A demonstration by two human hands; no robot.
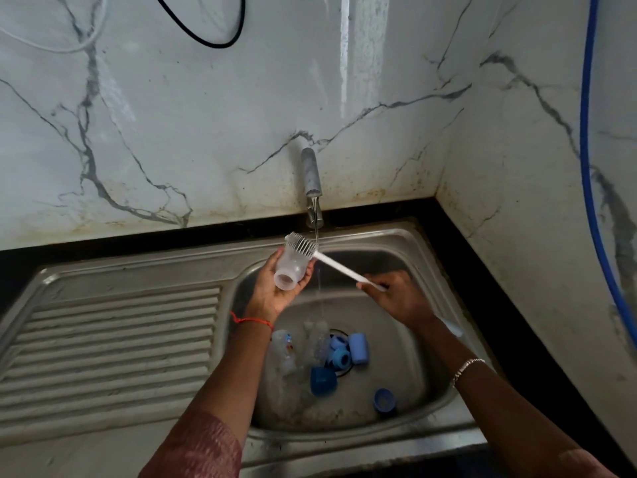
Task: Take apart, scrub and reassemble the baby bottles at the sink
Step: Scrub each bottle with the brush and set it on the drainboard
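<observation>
Scrubbing bottle base under running tap (312,177); slip risk noted.

Left hand (272,301) curled round clear bottle (291,269), held over sink (427,339) at 11 o'clock of basin. Right hand (400,298) clamped on brush (339,265) handle, bristles on bottle's closed end. Likely failure: wet plastic twisting loose under sideways brush push, dropping among blue caps (358,348) below at 6 o'clock; splashing off bristles also possible.
</observation>
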